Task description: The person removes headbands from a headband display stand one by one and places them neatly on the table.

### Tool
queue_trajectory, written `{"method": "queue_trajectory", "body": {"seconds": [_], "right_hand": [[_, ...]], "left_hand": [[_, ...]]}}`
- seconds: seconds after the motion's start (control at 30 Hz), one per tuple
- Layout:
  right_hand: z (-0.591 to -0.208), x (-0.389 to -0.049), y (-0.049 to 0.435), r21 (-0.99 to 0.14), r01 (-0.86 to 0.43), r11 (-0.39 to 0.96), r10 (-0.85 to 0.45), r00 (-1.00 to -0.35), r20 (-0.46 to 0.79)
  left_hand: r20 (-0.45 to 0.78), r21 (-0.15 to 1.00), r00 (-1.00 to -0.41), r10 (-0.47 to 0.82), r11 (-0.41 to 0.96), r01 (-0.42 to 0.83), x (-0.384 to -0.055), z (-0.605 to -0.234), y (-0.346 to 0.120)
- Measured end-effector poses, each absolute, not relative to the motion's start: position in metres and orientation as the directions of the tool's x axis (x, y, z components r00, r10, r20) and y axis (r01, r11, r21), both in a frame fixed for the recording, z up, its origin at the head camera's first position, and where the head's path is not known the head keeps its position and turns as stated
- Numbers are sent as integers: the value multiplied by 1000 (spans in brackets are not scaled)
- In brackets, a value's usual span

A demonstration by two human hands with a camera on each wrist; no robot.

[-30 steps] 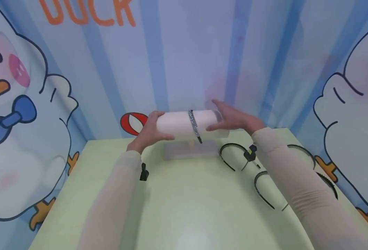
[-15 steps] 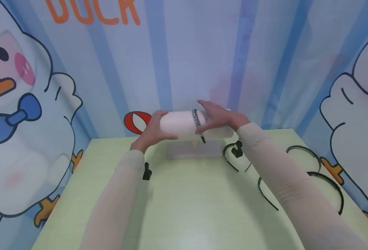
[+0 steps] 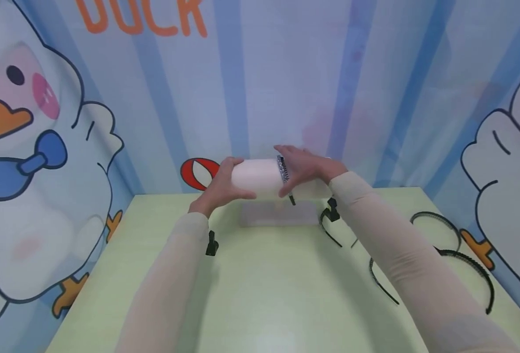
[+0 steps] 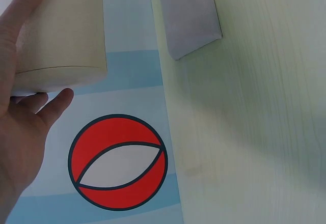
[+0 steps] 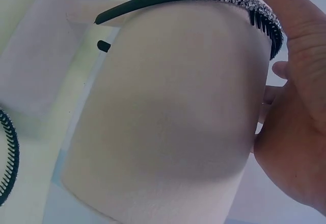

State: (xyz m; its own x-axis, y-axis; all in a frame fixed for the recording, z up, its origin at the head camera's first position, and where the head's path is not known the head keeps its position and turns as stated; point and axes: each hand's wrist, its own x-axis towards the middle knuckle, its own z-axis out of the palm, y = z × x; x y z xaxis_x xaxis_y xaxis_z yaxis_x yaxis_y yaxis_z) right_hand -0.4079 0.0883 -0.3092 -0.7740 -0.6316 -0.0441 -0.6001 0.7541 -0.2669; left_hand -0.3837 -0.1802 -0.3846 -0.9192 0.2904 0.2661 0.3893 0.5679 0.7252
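Observation:
A white cylindrical headband stand [image 3: 256,175] lies crosswise above its flat pale base [image 3: 266,215] at the back of the table. My left hand [image 3: 219,190] grips the roll's left end, thumb in front and fingers around the end face in the left wrist view. Around the middle of the roll sits a black headband [image 5: 153,1] with silver rhinestones and comb teeth. My right hand [image 3: 307,169] spans the roll and holds the headband at its decorated part, thumb below and fingers above. In the right wrist view, both black headband tips poke out at the roll's lower side.
Several black toothed headbands lie on the right of the pale green table [image 3: 260,294], one beside the base [image 3: 330,231] and another near the right edge [image 3: 476,264]. A striped duck-print backdrop [image 3: 277,73] rises right behind the table.
My right hand has moved left along the roll, from its right end to the headband. My left hand keeps its grip on the left end. The head view has shifted slightly.

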Motion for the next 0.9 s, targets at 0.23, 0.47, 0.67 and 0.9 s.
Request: {"method": "queue_trajectory", "body": {"seconds": [0.23,0.47,0.67,0.9], "right_hand": [[-318,-409,84,-137,-627,767,-640,-764,-87],[-317,-410,85,-119,-606,787,-617,-779,-110],[-318,-412,82,-120,-611,783,-621,-779,-87],[-318,-409,84,-91,-602,793,-608,-791,-68]], "left_hand": [[254,731,-922,292,567,381,-381,-391,-178],[267,733,-917,296,556,392,-384,-389,-177],[255,746,-924,286,550,376,-381,-386,-179],[255,740,-923,288,556,378,-381,-385,-181]]}}
